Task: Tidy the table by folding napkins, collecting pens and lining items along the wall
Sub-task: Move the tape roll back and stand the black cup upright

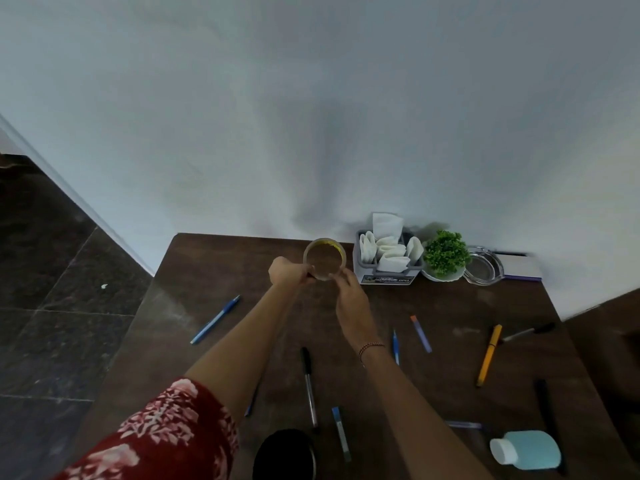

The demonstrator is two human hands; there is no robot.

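Observation:
A clear glass [324,258] with a yellowish rim stands near the wall on the dark wooden table [194,271]. My left hand [288,271] grips its left side. My right hand [350,295] touches its right side with the fingertips. To its right a grey napkin holder [388,275] holds folded white napkins [389,252]. Several pens lie scattered: a blue pen [215,319] at left, a black pen [308,386] in the middle, a yellow pen [489,355] at right.
Along the wall right of the holder stand a small green plant [446,254] in a white pot, a glass ashtray [483,266] and a notebook [521,268]. A blue bottle [526,449] lies at front right, a black round object [284,455] at the front edge.

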